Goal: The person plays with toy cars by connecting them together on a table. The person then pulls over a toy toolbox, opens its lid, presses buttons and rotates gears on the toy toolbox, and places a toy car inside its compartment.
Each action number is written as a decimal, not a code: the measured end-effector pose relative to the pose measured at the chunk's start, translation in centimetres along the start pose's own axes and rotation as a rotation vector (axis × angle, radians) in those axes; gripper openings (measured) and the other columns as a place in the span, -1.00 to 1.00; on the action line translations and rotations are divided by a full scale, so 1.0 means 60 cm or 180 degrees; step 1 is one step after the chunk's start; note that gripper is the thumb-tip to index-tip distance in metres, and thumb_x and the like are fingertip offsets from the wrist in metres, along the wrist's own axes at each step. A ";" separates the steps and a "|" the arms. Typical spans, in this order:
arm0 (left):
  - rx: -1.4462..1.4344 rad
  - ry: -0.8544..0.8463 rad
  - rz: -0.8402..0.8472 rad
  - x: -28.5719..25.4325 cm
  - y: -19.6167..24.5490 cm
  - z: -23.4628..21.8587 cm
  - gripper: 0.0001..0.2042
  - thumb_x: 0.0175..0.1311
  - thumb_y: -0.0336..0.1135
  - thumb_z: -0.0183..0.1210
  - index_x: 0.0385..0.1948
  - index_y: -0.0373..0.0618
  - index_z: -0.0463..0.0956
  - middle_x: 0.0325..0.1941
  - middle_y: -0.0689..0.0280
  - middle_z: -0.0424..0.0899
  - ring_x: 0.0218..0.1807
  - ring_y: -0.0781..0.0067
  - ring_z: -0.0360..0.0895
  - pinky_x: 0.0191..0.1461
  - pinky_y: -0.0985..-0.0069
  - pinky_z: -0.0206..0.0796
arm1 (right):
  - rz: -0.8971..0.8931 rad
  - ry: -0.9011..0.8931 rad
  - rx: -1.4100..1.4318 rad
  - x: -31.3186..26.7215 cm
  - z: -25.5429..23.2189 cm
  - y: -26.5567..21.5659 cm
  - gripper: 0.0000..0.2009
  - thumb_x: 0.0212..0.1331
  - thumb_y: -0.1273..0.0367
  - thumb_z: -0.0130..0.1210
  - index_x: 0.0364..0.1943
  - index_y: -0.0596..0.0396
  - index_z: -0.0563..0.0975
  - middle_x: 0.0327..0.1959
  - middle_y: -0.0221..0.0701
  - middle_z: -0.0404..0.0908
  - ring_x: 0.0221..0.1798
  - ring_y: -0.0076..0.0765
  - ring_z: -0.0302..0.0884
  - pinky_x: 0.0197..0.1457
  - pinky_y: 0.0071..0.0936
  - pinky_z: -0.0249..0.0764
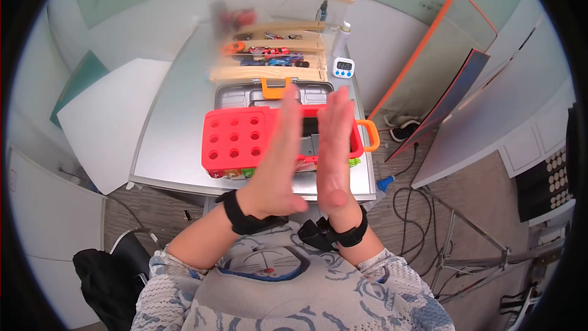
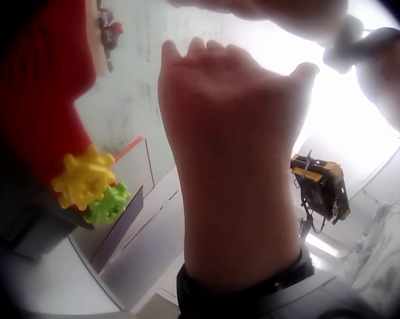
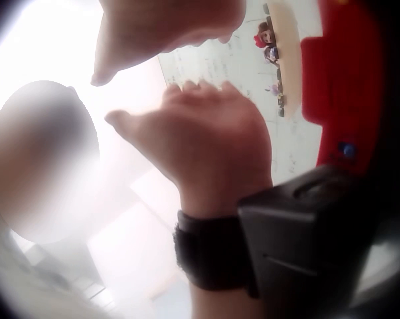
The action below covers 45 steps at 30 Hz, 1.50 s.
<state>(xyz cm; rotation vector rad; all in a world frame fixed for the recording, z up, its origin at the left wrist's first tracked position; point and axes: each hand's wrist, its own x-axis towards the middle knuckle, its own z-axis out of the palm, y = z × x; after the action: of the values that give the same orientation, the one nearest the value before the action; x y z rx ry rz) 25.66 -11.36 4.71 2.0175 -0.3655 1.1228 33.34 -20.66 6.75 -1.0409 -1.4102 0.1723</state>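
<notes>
My left hand (image 1: 275,162) and right hand (image 1: 335,153) are raised upright in front of my chest, palms facing each other with a narrow gap between. Both have straight fingers and hold nothing; the left is slightly blurred. In the head view they overlap a red toy toolbox (image 1: 236,138) with rows of round holes in its top and an orange handle (image 1: 369,135) on its right side. Part of its dark inside is hidden behind the hands. Low on the box, the left wrist view shows a yellow gear (image 2: 85,178) and a green gear (image 2: 108,205).
Behind the box lies a grey case part (image 1: 236,94) with an orange latch (image 1: 275,89). Farther back, a wooden rack (image 1: 269,73) holds several toy cars. A white timer (image 1: 343,68) and a spray bottle (image 1: 342,38) stand at the right of the metal table (image 1: 165,141).
</notes>
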 end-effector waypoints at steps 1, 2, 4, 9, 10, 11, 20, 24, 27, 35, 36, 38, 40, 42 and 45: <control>0.0192 0.0323 0.0151 -0.006 -0.008 -0.010 0.17 -0.19 0.58 -0.17 0.29 -0.24 -0.39 0.39 -0.09 -0.45 0.42 -0.02 -0.47 0.39 0.17 -0.49 | 0.0210 0.0263 -0.0099 0.002 0.005 -0.010 0.19 -0.33 -0.53 -0.40 0.31 0.00 -0.43 0.39 -0.19 -0.59 0.44 -0.07 -0.58 0.39 -0.08 -0.53; 0.0155 0.0460 -0.0193 -0.013 -0.008 -0.021 0.17 -0.17 0.58 -0.21 0.29 -0.26 -0.41 0.39 -0.08 -0.48 0.42 -0.01 -0.49 0.39 0.20 -0.50 | 0.0098 0.0386 -0.0067 0.002 0.004 -0.007 0.19 -0.32 -0.53 -0.39 0.31 0.03 -0.40 0.39 -0.17 -0.56 0.44 -0.07 -0.56 0.40 -0.11 -0.51; 0.0084 0.0299 -0.0343 -0.020 0.008 -0.030 0.17 -0.17 0.59 -0.24 0.28 -0.28 -0.40 0.39 -0.08 -0.47 0.42 0.00 -0.48 0.39 0.20 -0.50 | -0.0015 0.0486 -0.0016 -0.003 0.003 0.009 0.20 -0.31 -0.52 -0.38 0.31 0.07 -0.38 0.39 -0.16 -0.52 0.44 -0.07 -0.54 0.40 -0.13 -0.48; -0.0183 -0.0237 -0.0892 -0.043 0.020 -0.021 0.15 -0.15 0.59 -0.28 0.29 -0.27 -0.38 0.39 -0.06 -0.42 0.43 0.02 -0.47 0.40 0.18 -0.51 | 0.0047 -0.0696 -0.0604 -0.020 0.022 0.021 0.16 -0.45 0.13 0.26 0.33 0.08 -0.22 0.39 -0.08 -0.32 0.44 -0.02 -0.36 0.41 -0.24 -0.25; 0.0085 0.0101 -0.0642 -0.052 0.005 -0.024 0.14 -0.14 0.58 -0.27 0.29 -0.26 -0.37 0.40 -0.06 -0.42 0.43 0.03 -0.46 0.40 0.16 -0.52 | 0.0037 -0.0704 -0.0610 -0.015 0.019 0.021 0.16 -0.45 0.13 0.26 0.33 0.08 -0.22 0.39 -0.08 -0.32 0.44 -0.02 -0.36 0.41 -0.24 -0.25; 0.0348 0.0436 -0.0396 -0.060 -0.006 -0.031 0.13 -0.13 0.57 -0.26 0.29 -0.25 -0.36 0.40 -0.05 -0.41 0.43 0.04 -0.46 0.39 0.15 -0.52 | -0.0074 -0.0508 -0.0560 -0.009 0.015 0.021 0.15 -0.42 0.05 0.24 0.34 0.07 -0.23 0.39 -0.07 -0.33 0.44 -0.01 -0.37 0.41 -0.23 -0.25; -0.0041 0.2284 -0.0538 -0.064 0.031 -0.052 0.08 -0.09 0.57 -0.35 0.30 -0.20 -0.36 0.42 0.11 -0.36 0.44 0.14 -0.37 0.41 0.17 -0.46 | -0.0604 -0.1308 -0.0219 0.033 0.099 0.007 0.10 -0.21 -0.22 0.08 0.31 0.19 -0.17 0.37 0.00 -0.34 0.42 0.08 -0.39 0.40 -0.11 -0.28; -0.0292 0.1149 -0.0853 -0.066 0.036 -0.052 0.06 -0.02 0.51 -0.29 0.29 -0.29 -0.37 0.41 0.01 -0.38 0.43 0.05 -0.44 0.40 0.18 -0.49 | -0.0323 -0.1289 -0.0109 0.032 0.094 0.003 0.09 -0.21 -0.21 0.08 0.31 0.20 -0.15 0.37 -0.01 -0.33 0.42 0.09 -0.38 0.40 -0.13 -0.26; -0.0093 0.0966 -0.0564 -0.061 0.032 -0.052 0.06 -0.02 0.51 -0.28 0.29 -0.29 -0.36 0.41 -0.01 -0.37 0.43 0.05 -0.42 0.40 0.20 -0.46 | -0.0605 -0.1168 -0.0180 0.042 0.081 -0.010 0.08 -0.20 -0.21 0.08 0.31 0.21 -0.15 0.37 0.00 -0.33 0.42 0.08 -0.36 0.40 -0.16 -0.25; 0.0640 0.0009 -0.0409 -0.057 0.009 -0.092 0.08 -0.06 0.55 -0.35 0.28 -0.34 -0.24 0.39 -0.07 -0.27 0.42 0.04 -0.28 0.40 0.24 -0.40 | -0.0052 -0.0681 -0.0335 0.003 0.027 0.035 0.04 -0.15 -0.20 0.05 0.33 0.12 -0.16 0.39 -0.11 -0.30 0.44 -0.06 -0.35 0.41 -0.24 -0.24; 0.0753 0.0005 -0.0227 -0.049 0.007 -0.099 0.08 -0.08 0.55 -0.33 0.28 -0.32 -0.22 0.39 -0.08 -0.27 0.42 0.03 -0.28 0.39 0.23 -0.39 | -0.0113 -0.0283 -0.0243 0.005 0.009 0.036 0.03 -0.13 -0.22 0.03 0.33 0.10 -0.16 0.40 -0.12 -0.31 0.44 -0.07 -0.35 0.41 -0.22 -0.25; 0.0945 -0.0033 0.0129 -0.034 0.006 -0.112 0.08 -0.10 0.56 -0.28 0.29 -0.28 -0.18 0.38 -0.10 -0.25 0.42 0.02 -0.27 0.39 0.21 -0.39 | -0.0251 0.0727 0.0103 0.011 -0.017 0.027 0.05 -0.13 -0.32 -0.10 0.33 0.06 -0.21 0.40 -0.16 -0.35 0.44 -0.08 -0.38 0.40 -0.15 -0.32; 0.1088 -0.0075 0.0500 -0.018 0.007 -0.119 0.09 -0.13 0.56 -0.24 0.29 -0.25 -0.14 0.38 -0.11 -0.23 0.42 0.01 -0.27 0.39 0.19 -0.38 | -0.0341 0.1395 0.0343 0.012 -0.026 0.006 0.09 -0.16 -0.41 -0.20 0.33 0.04 -0.27 0.41 -0.19 -0.39 0.44 -0.08 -0.41 0.40 -0.09 -0.39; 0.0811 -0.0805 0.0331 0.000 0.040 -0.111 0.09 -0.17 0.53 -0.13 0.29 -0.24 -0.11 0.37 -0.12 -0.21 0.42 -0.01 -0.26 0.38 0.16 -0.36 | -0.0474 0.1780 0.0031 -0.003 -0.027 -0.009 0.13 -0.23 -0.46 -0.25 0.33 0.06 -0.22 0.40 -0.17 -0.37 0.44 -0.05 -0.37 0.39 -0.05 -0.32; -0.0025 -0.2086 -0.0900 0.001 0.083 -0.051 0.15 -0.35 0.25 0.28 0.28 -0.27 -0.14 0.37 -0.12 -0.19 0.40 -0.08 -0.23 0.37 0.12 -0.31 | 0.0808 -0.0247 0.0295 -0.020 -0.018 -0.040 0.15 -0.26 -0.44 -0.17 0.31 0.17 -0.12 0.38 -0.06 -0.28 0.43 0.02 -0.32 0.38 -0.11 -0.27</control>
<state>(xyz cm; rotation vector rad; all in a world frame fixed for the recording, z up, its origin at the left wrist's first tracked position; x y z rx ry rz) 21.03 -12.34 8.17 2.3044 -0.3874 0.2666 32.86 -23.35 7.66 -1.1438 -1.3229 0.4633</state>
